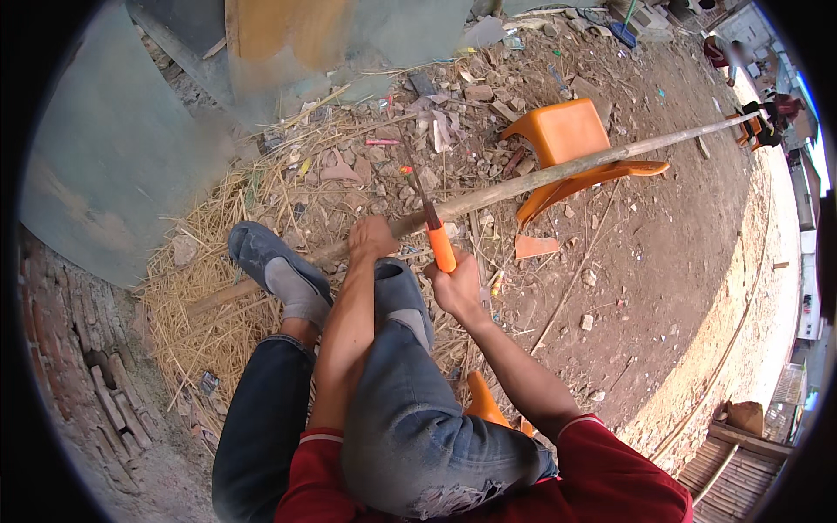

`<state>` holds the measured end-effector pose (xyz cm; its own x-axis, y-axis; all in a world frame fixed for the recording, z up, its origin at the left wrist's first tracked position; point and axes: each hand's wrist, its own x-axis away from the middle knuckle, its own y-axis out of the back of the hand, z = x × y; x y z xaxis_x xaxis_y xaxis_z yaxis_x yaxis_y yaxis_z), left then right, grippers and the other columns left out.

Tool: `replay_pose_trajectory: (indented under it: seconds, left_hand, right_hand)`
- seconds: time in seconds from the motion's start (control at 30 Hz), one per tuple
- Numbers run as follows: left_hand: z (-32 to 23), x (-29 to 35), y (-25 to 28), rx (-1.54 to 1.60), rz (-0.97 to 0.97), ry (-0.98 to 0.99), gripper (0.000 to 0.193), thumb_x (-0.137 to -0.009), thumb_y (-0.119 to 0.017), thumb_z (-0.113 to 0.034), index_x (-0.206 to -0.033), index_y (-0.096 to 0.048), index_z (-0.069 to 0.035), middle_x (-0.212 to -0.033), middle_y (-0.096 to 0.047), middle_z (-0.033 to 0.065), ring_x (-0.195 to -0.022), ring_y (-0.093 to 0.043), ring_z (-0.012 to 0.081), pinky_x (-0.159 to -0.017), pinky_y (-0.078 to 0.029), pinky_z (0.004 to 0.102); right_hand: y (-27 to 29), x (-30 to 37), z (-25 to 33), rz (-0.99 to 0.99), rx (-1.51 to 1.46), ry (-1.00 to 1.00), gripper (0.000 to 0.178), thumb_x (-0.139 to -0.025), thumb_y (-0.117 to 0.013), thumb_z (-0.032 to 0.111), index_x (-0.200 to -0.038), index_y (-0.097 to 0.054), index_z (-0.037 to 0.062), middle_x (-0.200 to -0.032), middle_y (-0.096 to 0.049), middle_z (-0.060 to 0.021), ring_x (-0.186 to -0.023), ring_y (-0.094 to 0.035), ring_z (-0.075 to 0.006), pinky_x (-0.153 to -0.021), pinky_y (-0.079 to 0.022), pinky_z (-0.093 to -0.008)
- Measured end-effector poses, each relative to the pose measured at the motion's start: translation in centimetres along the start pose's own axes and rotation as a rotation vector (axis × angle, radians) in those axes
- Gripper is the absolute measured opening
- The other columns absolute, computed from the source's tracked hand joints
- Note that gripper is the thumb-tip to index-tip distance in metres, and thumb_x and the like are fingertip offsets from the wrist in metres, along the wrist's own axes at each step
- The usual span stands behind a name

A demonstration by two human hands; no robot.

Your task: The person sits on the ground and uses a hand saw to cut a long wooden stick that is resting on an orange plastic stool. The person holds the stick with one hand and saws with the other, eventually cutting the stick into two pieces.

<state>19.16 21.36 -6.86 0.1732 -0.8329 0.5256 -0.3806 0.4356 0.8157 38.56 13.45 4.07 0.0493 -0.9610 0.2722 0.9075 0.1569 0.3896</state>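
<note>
A long bamboo pole [558, 170] runs from lower left to upper right across the dirt ground. My left hand [370, 240] grips the pole where it passes over my raised knee. My right hand [458, 288] holds a knife with an orange handle [441, 247]; its thin blade [417, 183] points up and away, lying against the pole. My two grey shoes [279, 270] rest near the pole, one leg crossed over the other.
An orange plastic chair [571, 148] lies tipped behind the pole. Straw and rubble [288, 183] cover the ground at left, with a grey-green wall [113, 148] and bricks [105, 392] beyond. Another person [767, 118] sits far off at upper right.
</note>
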Motion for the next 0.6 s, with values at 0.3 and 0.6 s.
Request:
replay_pose_trajectory:
  seconds: [0.3, 0.6]
  left_hand:
    - [-1.7, 1.4, -1.5, -0.029, 0.039, -0.036, 0.032, -0.072, -0.076, -0.017, -0.102, -0.082, -0.007, -0.104, -0.078, 0.0204, -0.103, -0.075, 0.0365, -0.092, -0.060, 0.0423]
    - [0.3, 0.9, -3.5, -0.073, -0.132, -0.033, 0.030, -0.078, -0.074, -0.023, -0.104, -0.080, -0.007, -0.103, -0.079, 0.0182, -0.103, -0.075, 0.0340, -0.092, -0.059, 0.0434]
  right_hand:
    - [2.3, 2.9, -5.0, -0.032, -0.059, 0.021, 0.027, -0.078, -0.066, 0.008, -0.102, -0.068, -0.0043, -0.067, -0.060, -0.0074, -0.063, -0.059, -0.0164, -0.063, -0.049, -0.0343]
    - [7.8, -8.0, 13.2, 0.234, -0.433, 0.064, 0.011, -0.088, -0.066, 0.008, -0.095, -0.064, -0.0003, -0.067, -0.054, 0.0030, -0.056, -0.047, -0.0054, -0.053, -0.041, -0.0283]
